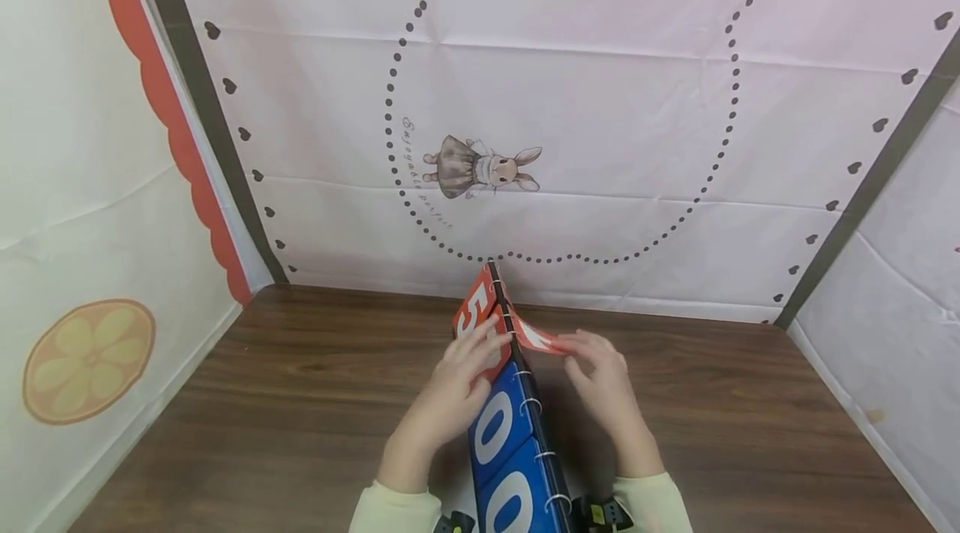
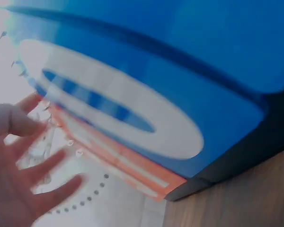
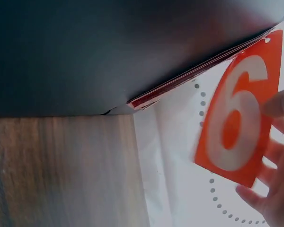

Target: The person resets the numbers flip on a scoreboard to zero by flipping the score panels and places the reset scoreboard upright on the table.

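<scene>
A flip scoreboard (image 1: 501,431) stands on the wooden table, its ring-bound top edge running away from me. Blue cards marked 0 are on its near part and red cards (image 1: 472,308) at its far part. My right hand (image 1: 602,379) pinches a red number card (image 3: 241,113), bent over the far side of the rings; in the right wrist view it shows a white 6. Over the red cards on the left face is my left hand (image 1: 453,391), fingers spread near the binding. In the left wrist view those fingers (image 2: 61,189) look extended and blurred, holding nothing.
Behind the scoreboard hangs a pale cloth (image 1: 622,125) with a rabbit print and dotted lines. More cloth panels (image 1: 82,233) close off the sides. The brown wooden table (image 1: 322,366) extends left and right of the scoreboard.
</scene>
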The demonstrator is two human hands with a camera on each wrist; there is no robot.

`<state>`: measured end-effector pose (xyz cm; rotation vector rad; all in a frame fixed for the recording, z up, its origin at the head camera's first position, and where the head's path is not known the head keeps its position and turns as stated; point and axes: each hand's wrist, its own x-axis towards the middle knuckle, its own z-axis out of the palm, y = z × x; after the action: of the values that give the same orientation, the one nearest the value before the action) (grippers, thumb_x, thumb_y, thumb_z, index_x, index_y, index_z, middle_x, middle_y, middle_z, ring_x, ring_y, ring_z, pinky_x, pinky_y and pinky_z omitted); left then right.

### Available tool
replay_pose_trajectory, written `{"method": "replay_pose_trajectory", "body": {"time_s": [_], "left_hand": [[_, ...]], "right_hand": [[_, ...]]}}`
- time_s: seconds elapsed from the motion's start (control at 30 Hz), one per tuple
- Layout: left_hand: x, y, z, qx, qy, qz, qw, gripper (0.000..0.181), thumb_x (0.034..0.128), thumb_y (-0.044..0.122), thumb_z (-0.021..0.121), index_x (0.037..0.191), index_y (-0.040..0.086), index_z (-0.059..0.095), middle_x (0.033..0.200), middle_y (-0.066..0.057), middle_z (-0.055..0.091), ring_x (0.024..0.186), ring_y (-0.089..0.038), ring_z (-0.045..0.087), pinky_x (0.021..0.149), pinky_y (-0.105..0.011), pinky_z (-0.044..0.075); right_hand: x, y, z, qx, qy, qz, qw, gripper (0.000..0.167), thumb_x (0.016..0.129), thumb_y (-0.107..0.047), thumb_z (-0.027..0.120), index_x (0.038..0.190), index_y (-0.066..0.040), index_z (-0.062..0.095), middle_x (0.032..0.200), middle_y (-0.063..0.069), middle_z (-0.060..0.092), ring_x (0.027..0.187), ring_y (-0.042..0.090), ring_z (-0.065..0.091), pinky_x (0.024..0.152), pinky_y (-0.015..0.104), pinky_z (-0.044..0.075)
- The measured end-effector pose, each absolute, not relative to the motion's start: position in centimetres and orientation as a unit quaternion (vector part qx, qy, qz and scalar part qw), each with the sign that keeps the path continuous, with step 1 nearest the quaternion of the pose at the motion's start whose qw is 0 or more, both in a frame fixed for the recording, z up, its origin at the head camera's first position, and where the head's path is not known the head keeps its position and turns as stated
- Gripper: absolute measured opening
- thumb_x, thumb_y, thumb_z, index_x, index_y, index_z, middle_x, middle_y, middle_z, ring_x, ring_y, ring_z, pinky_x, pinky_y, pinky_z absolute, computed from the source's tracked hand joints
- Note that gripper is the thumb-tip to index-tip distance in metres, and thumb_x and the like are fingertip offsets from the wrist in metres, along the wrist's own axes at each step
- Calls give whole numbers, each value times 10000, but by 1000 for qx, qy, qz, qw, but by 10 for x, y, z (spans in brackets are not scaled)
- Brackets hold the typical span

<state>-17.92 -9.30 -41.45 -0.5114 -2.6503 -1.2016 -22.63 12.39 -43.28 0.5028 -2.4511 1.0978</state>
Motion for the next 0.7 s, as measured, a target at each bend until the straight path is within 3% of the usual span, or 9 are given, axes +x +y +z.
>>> {"method": "replay_pose_trajectory", "body": {"time_s": [0.07, 0.17, 0.27, 0.33, 0.43, 0.53, 0.6, 0.7], "left_hand": [[-180, -89, -413, -185, -898, -379, 126, 551, 877, 71, 536, 1379, 275, 433, 1484, 125, 273, 1351, -212, 236, 999, -566, 295], [-179, -84, -412, -201, -904, -349, 142, 526, 878, 82, 522, 1375, 239, 447, 1473, 111, 307, 1347, -174, 243, 1023, -571, 240], [-178, -82, -412, -202, -909, -337, 139, 500, 887, 105, 513, 1366, 239, 462, 1461, 110, 330, 1339, -160, 258, 1027, -559, 240], [-177, -82, -412, -199, -909, -338, 137, 504, 885, 101, 514, 1367, 238, 462, 1464, 112, 325, 1338, -159, 256, 1030, -552, 239], [-177, -83, -413, -195, -911, -338, 135, 519, 880, 110, 522, 1373, 257, 454, 1479, 119, 289, 1350, -173, 227, 1023, -554, 254], [-177, -83, -413, -187, -913, -339, 131, 541, 869, 118, 539, 1374, 291, 451, 1493, 106, 254, 1357, -216, 199, 988, -580, 297], [-177, -83, -413, -182, -913, -341, 127, 554, 866, 127, 549, 1375, 317, 443, 1491, 100, 252, 1350, -228, 201, 977, -588, 306], [-176, -84, -414, -185, -912, -346, 120, 569, 872, 129, 554, 1386, 332, 420, 1480, 95, 275, 1331, -218, 236, 996, -577, 283]], "right_hand": [[-227, 125, -432, 178, -863, 400, 253, 270, 772, 26, 654, 1024, -60, 698, 1135, 120, 629, 1192, 341, 450, 940, 612, 264], [-227, 126, -429, 143, -847, 430, 278, 432, 781, -16, 670, 1204, -33, 584, 1326, 166, 474, 1266, 369, 330, 950, 639, 217], [-223, 126, -423, 85, -826, 501, 245, 718, 822, -149, 683, 1424, -60, 302, 1456, 170, 273, 1311, 353, 252, 1002, 612, 229], [-218, 126, -417, 51, -805, 558, 195, 827, 844, -244, 675, 1471, -101, 154, 1454, 180, 272, 1296, 343, 301, 997, 567, 301], [-211, 123, -407, 31, -780, 615, 116, 752, 889, -302, 618, 1455, -101, 166, 1344, 210, 439, 1168, 326, 475, 925, 468, 424], [-205, 120, -399, 58, -753, 652, 67, 599, 924, -240, 574, 1402, -90, 244, 1236, 226, 534, 1060, 347, 560, 865, 402, 474], [-202, 120, -396, 102, -740, 662, 62, 593, 923, -168, 572, 1396, -121, 219, 1272, 210, 503, 1086, 351, 547, 870, 394, 475], [-198, 120, -395, 211, -741, 634, 67, 691, 900, -63, 580, 1423, -169, 141, 1362, 185, 407, 1158, 364, 496, 910, 475, 438]]}}
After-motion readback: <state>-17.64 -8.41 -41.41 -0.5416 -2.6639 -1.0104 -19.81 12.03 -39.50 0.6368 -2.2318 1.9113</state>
